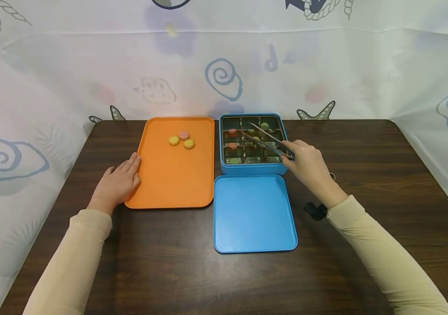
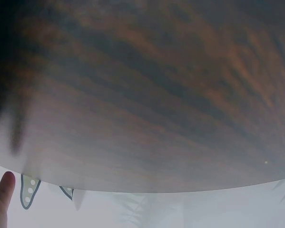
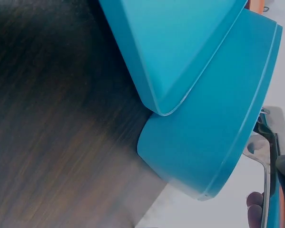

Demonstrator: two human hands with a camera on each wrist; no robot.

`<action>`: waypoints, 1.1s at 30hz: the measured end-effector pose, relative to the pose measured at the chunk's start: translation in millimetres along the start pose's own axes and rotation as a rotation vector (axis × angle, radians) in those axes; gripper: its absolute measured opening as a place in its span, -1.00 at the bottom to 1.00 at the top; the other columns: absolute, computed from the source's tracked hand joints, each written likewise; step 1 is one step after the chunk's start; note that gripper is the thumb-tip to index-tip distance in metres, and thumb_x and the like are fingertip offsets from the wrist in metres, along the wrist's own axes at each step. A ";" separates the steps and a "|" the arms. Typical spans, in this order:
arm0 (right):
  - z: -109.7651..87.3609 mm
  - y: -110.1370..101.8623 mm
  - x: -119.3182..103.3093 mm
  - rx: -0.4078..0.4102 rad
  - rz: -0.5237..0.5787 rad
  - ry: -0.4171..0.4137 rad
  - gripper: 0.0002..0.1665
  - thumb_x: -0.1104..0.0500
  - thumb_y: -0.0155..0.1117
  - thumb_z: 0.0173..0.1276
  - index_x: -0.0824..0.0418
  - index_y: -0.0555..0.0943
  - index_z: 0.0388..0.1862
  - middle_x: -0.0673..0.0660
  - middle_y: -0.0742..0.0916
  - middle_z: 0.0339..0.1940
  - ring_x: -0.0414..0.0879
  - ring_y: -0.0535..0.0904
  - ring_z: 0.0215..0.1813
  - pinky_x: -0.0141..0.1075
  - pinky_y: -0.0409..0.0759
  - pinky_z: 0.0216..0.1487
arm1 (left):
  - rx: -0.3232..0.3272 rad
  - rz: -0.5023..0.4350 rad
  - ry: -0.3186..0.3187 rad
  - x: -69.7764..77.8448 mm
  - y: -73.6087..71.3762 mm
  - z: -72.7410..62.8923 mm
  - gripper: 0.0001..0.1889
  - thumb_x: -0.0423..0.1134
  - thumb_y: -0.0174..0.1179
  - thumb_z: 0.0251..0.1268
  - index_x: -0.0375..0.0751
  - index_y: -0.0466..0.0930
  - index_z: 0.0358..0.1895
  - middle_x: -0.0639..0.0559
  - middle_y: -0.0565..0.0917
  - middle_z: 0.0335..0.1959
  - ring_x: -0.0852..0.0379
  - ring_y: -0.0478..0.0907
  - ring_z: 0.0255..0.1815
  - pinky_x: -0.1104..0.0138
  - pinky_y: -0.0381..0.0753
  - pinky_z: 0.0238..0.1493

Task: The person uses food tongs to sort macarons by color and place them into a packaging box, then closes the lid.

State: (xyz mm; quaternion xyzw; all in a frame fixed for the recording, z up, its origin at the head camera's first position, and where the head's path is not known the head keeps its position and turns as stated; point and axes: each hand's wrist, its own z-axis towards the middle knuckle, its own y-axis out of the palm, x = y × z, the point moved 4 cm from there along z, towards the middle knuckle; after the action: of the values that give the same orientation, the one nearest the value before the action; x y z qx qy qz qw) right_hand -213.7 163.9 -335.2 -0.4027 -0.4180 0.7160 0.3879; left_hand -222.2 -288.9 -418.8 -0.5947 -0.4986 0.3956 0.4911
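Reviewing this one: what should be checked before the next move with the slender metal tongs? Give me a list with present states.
1. Right hand grips the slender metal tongs: ok.
2. Tips above the blue square box with dark compartments: ok.
3. Tips empty or holding something: cannot tell, too small.
4. Blue flat lid off the box: ok.
5. Left hand resting against the orange rectangular tray's left edge: ok.
6. Two small yellow round pieces and one pink piece clear of the tray's rim: ok.

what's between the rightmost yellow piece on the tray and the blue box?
No objects: bare orange tray beyond the yellow piece, then a thin strip of dark tabletop before the blue box. Shown in head view.
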 end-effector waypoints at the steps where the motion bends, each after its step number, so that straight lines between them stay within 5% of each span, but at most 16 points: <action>1: -0.1 0.1 0.0 0.003 0.000 0.001 -0.50 0.25 0.28 0.26 0.37 0.53 0.19 0.40 0.68 -0.11 -0.06 0.42 -0.67 -0.29 0.33 -0.65 | 0.001 0.000 0.000 0.0 -0.1 0.1 -0.39 -0.09 -0.49 0.52 -0.28 -0.25 0.53 -0.19 -0.16 0.58 -0.27 0.00 0.52 -0.28 -0.06 0.44; 12: 2.0 -0.1 -6.0 0.065 0.020 -0.003 -0.40 0.22 0.33 0.22 0.36 0.49 0.24 0.37 0.64 0.02 0.01 0.49 -0.60 -0.17 0.46 -0.58 | 0.004 0.010 0.003 -1.0 1.0 2.1 -0.38 -0.09 -0.50 0.52 -0.27 -0.26 0.53 -0.17 -0.16 0.58 -0.27 -0.01 0.53 -0.29 -0.05 0.44; 21: 13.8 -6.5 -28.0 0.104 -0.012 -0.034 -0.40 0.16 0.36 0.20 0.26 0.51 0.24 0.28 0.66 0.07 0.00 0.45 -0.64 -0.21 0.33 -0.67 | -0.002 0.014 -0.003 -1.0 0.5 2.6 -0.38 -0.08 -0.50 0.52 -0.26 -0.28 0.53 -0.17 -0.17 0.58 -0.26 -0.02 0.54 -0.28 -0.06 0.44; 27: 25.2 -7.0 -47.8 0.096 0.072 -0.060 -0.41 0.20 0.32 0.24 0.29 0.49 0.26 0.30 0.64 0.09 -0.01 0.44 -0.64 -0.25 0.28 -0.64 | -0.007 0.016 -0.006 -1.4 0.0 2.3 -0.38 -0.08 -0.49 0.52 -0.26 -0.28 0.53 -0.17 -0.17 0.58 -0.27 -0.03 0.54 -0.28 -0.06 0.44; 33: 38.2 -4.6 -66.7 0.073 0.116 -0.081 -0.39 0.20 0.32 0.25 0.33 0.46 0.28 0.32 0.63 0.11 0.07 0.62 -0.41 -0.14 0.58 -0.44 | -0.001 0.013 -0.007 -1.3 1.3 1.6 -0.38 -0.08 -0.49 0.52 -0.26 -0.27 0.53 -0.18 -0.17 0.58 -0.27 -0.01 0.53 -0.28 -0.06 0.44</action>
State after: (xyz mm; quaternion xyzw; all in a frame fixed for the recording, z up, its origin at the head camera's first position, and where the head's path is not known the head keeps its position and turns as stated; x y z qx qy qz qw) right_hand -222.1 95.1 -301.7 -0.3824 -0.3829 0.7677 0.3432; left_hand -223.7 -290.0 -420.4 -0.5968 -0.4966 0.4007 0.4865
